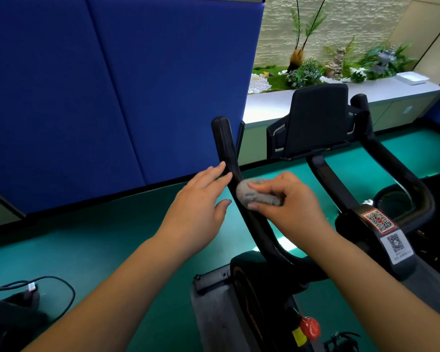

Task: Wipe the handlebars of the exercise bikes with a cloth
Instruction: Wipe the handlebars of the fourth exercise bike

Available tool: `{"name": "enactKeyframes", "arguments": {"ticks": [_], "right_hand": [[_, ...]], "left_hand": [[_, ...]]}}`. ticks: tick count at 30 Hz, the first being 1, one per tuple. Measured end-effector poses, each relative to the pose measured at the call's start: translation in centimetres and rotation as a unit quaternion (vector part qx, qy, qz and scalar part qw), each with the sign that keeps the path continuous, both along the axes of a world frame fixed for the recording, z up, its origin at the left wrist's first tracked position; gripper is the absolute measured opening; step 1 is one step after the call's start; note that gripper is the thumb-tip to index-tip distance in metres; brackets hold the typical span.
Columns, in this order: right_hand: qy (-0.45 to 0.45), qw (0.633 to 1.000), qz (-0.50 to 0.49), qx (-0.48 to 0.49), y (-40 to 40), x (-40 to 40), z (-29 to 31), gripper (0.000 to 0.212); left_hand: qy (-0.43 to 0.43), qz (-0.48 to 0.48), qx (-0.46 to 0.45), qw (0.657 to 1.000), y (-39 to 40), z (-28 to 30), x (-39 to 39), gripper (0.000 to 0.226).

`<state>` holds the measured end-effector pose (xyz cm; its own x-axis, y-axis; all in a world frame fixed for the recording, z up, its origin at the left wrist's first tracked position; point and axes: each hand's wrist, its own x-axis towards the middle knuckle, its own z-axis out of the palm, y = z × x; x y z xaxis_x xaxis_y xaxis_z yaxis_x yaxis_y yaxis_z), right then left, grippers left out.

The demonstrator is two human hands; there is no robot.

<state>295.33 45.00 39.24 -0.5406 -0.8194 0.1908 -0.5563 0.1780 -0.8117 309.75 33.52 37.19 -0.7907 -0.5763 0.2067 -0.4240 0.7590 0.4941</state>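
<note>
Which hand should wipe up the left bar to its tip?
Right hand: it grips the cloth against the left handlebar. The left hand is open and clothless.

On my feed I see two bare forearms reaching in from the bottom edge, no sleeves, gloves, rings, watch or wristbands on either the left hand (198,207) or the right hand (294,208), nails short and unpainted.
</note>
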Motion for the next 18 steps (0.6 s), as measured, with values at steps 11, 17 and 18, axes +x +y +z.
{"name": "enactKeyframes", "arguments": {"ticks": [11,17,18], "right_hand": [[0.013,0.999,-0.036,-0.029,-4.0,0.0,0.3,0.036],[-0.025,0.999,-0.022,0.001,2.7,0.8,-0.2,0.030],[-0.032,0.999,-0.019,0.007,2.6,0.6,-0.1,0.032]], "left_hand": [[-0.020,-0.006,-0.072,0.997,-3.3,0.7,-1.2,0.063],[-0.040,-0.004,-0.056,0.998,-3.3,0.6,-1.2,0.065],[-0.038,-0.005,-0.056,0.998,-3.1,0.6,-1.2,0.064]]}}
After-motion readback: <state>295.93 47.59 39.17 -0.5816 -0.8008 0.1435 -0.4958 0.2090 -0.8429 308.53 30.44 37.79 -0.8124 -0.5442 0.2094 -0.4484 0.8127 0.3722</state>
